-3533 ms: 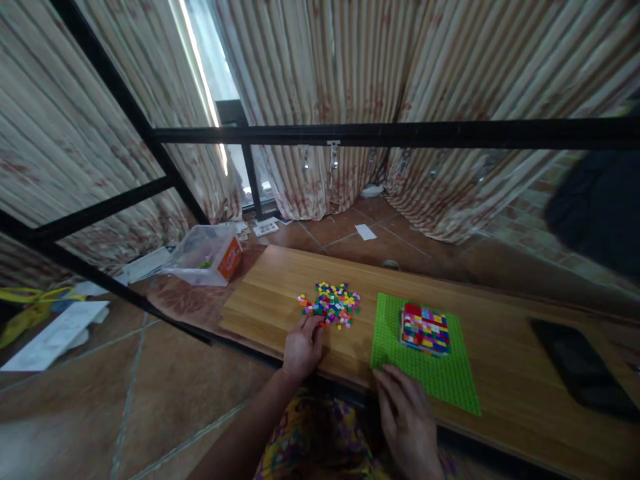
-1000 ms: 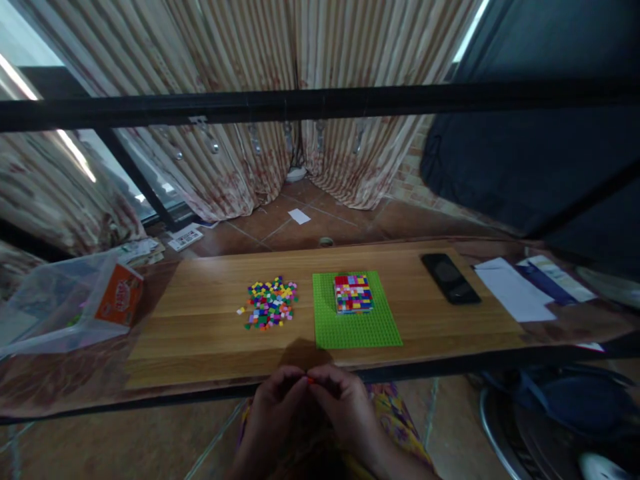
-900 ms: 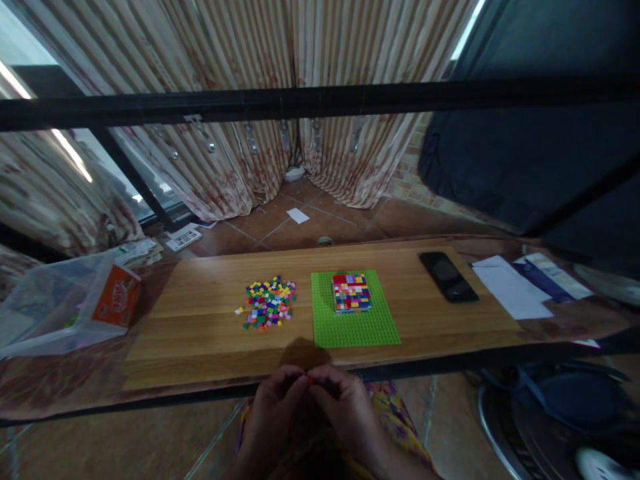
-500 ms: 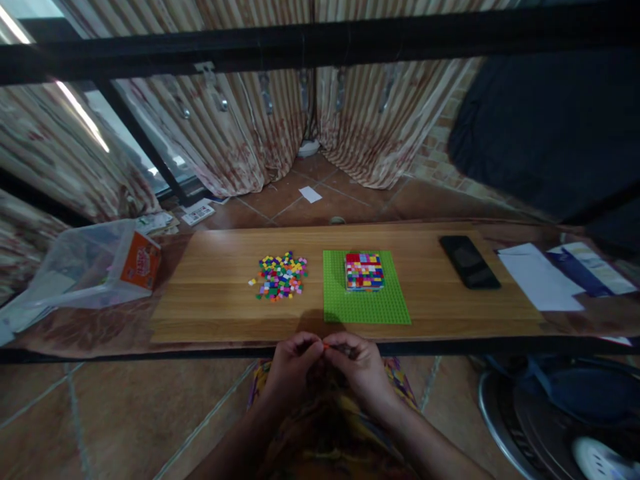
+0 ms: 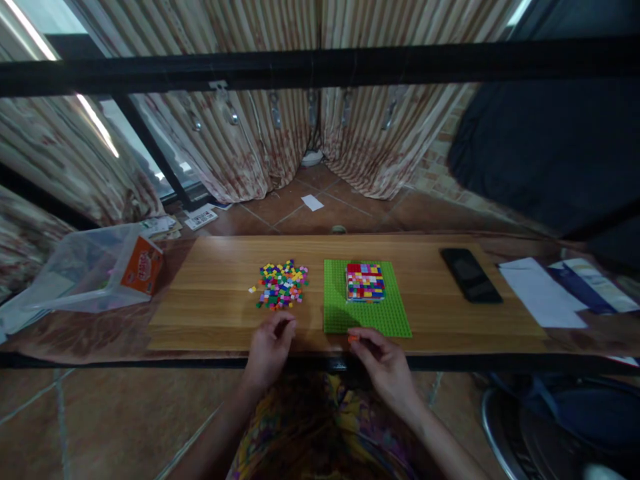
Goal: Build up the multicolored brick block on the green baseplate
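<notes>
At the far left, a clear, open plastic box with an orange label (image 5: 100, 270) stands beside the pale wood-grain board of the bench (image 5: 210, 287). Next comes the left hand (image 5: 267, 350), low over the board's near edge, its fingers curled with the thumb close to the index finger; whether they grip anything cannot be told. Just beyond it lies a loose pile of small multicoloured plastic bricks (image 5: 283, 285). Right of the pile, a square, bright-green studded baseplate (image 5: 337, 313) lies flat, bearing a squarish multicoloured brick block (image 5: 365, 283) toward its far side. The right hand (image 5: 389, 367) is at the baseplate's near edge, thumb and index finger pinched around a small orange plastic brick (image 5: 353, 338); contact with the baseplate is unclear. Farther right lie a black rectangular phone (image 5: 471, 275), white paper sheets (image 5: 543, 293) and a blue-and-white packet (image 5: 595, 283).
</notes>
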Demonstrator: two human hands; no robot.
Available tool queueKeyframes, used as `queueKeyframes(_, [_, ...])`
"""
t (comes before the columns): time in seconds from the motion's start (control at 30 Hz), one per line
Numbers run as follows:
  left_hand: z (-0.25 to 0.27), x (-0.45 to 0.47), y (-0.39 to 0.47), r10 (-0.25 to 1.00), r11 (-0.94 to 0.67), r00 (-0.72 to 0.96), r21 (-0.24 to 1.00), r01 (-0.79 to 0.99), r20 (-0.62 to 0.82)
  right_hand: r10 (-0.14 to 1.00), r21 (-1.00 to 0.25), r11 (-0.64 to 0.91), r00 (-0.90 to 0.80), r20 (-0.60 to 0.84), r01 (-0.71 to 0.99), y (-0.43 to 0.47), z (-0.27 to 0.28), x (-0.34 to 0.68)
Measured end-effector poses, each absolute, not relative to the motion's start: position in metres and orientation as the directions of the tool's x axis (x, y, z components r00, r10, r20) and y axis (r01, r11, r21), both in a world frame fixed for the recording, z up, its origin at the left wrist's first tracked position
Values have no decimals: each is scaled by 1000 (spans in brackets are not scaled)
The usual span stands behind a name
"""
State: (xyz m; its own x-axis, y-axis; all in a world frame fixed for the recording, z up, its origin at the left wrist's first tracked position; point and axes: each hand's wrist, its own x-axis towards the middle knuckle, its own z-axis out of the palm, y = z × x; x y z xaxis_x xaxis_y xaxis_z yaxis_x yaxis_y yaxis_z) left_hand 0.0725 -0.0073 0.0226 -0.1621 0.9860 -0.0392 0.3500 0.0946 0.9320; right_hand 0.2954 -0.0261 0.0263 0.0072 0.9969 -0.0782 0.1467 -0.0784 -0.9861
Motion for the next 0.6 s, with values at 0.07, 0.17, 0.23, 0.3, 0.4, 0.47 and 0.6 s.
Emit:
queueKeyframes(0.07, [16,59,6,985,-41,-117,820,571,130,999,-965,-26,43,-15,261,-18,28,311])
queueKeyframes(0.17, [8,49,23,964,-145,-55,689,710,259,992,-909,56,83,98,412,-3,32,327])
queueKeyframes(0.23, [4,48,30,951,-179,-32,632,754,308,975,-868,138,87,203,477,8,33,331])
queueKeyframes(0.3, [1,49,33,939,-205,-14,590,781,344,945,-825,230,84,316,516,20,32,330])
queueKeyframes(0.4, [-2,52,34,923,-230,-5,561,795,385,892,-762,306,108,439,571,37,25,325])
queueKeyframes(0.47, [-4,53,33,918,-233,-10,559,796,397,875,-729,315,111,470,607,46,19,322])
queueKeyframes(0.6, [-7,52,33,915,-218,-36,567,794,402,879,-695,305,89,469,651,56,10,320])
